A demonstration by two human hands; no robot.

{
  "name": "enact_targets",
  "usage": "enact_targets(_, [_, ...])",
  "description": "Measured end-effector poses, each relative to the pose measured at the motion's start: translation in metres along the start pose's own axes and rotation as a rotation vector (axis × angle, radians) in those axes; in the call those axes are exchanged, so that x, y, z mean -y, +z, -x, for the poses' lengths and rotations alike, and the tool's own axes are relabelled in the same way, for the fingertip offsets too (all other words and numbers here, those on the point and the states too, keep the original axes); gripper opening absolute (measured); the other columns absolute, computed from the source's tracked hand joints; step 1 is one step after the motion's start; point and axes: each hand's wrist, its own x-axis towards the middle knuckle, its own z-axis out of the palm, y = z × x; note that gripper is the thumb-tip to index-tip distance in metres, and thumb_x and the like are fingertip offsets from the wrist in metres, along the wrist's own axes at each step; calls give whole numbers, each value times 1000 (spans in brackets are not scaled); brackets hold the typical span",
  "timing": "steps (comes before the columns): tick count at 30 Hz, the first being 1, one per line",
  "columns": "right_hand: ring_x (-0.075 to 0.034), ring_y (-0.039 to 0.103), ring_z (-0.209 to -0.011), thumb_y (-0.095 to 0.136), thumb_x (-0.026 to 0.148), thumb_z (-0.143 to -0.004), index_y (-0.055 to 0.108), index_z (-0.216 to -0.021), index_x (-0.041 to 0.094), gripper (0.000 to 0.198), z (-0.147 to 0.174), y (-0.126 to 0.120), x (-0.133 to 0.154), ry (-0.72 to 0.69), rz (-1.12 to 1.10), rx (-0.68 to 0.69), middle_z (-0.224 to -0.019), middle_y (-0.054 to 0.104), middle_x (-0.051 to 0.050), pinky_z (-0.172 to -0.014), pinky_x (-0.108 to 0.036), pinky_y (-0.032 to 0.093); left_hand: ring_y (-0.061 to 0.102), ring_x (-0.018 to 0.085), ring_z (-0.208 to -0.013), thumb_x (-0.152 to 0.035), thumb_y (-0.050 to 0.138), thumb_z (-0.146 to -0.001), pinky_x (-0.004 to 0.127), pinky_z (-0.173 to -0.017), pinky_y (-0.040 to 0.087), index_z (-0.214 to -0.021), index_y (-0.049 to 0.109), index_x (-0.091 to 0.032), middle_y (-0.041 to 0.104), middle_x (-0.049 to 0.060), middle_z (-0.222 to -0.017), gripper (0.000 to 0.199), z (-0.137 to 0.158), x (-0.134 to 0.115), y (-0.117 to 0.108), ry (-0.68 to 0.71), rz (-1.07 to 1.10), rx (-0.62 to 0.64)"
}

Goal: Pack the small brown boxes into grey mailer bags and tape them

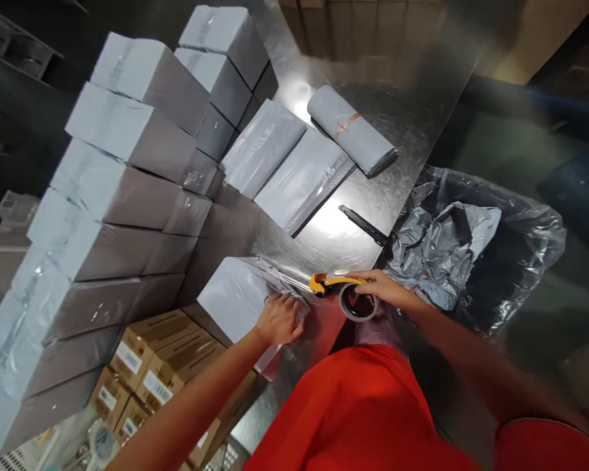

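Note:
My left hand (pixel 281 318) presses down on the near end of a white wrapped package (pixel 235 294) that lies on the metal table. Its fingers are curled onto the wrapping, and what lies under them is hidden. My right hand (pixel 373 286) grips a yellow tape dispenser (pixel 341 280) carrying a roll of tape (pixel 358 304). A shiny strip of tape seems to run from the dispenser's head towards the package.
Stacks of white wrapped packages (pixel 127 190) rise at the left, with brown labelled boxes (pixel 152 360) below. More flat bags (pixel 299 170), a tied grey roll (pixel 351 131) and a black box cutter (pixel 363 224) lie on the table (pixel 392 98). A lined bin (pixel 530 222) holds crumpled wrapping.

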Motion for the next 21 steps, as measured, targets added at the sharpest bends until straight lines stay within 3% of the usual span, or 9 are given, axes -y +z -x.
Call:
enact_targets(3, [-26,68,-101,70,34,-68,69,-125,18,60,16,29,-31,1,-106,-16,-114,74,-5,-95,-41,52,64,32,-95,-42,46,-88,43,-76,49,-95,67,-13,67,17,-101,36,-3,1,-1,-104,-6,-46])
enact_targets(5, [-28,65,-111,70,35,-68,68,-126,19,60,14,47,-39,-49,-158,-39,-122,72,-5,-103,-44,48,61,33,-101,-43,46,-88,41,-74,49,-97,66,-14,65,17,-106,37,-10,4,-4,-247,4,-113])
enact_targets(9, [-29,59,-124,70,30,-66,73,-117,20,52,-23,59,-23,-177,-144,-84,-126,71,-4,-115,-44,37,58,34,-107,-42,46,-88,42,-78,48,-104,65,-14,64,17,-109,38,-25,17,-10,-613,69,-252])
enact_targets(13, [-29,60,-124,68,26,-66,73,-116,20,51,-48,58,-9,-161,-126,-59,-125,71,-4,-116,-45,36,55,36,-117,-43,44,-89,52,-99,40,-118,68,-17,64,17,-124,46,-29,28,-12,-703,83,-322])
enact_targets(16, [-30,54,-131,68,30,-67,71,-121,20,55,-19,72,-32,-207,-173,-127,-134,66,-4,-120,-47,32,58,33,-120,-42,39,-91,47,-102,39,-112,75,-21,68,13,-126,47,-29,29,-13,-706,159,-225])
enact_targets(21, [-31,51,-135,68,37,-74,64,-131,29,58,78,117,-111,-103,-234,-209,-140,61,-2,-119,-51,35,69,38,-99,-48,38,-89,43,-76,49,-97,79,-18,77,19,-93,52,-32,27,-16,-842,246,-130])
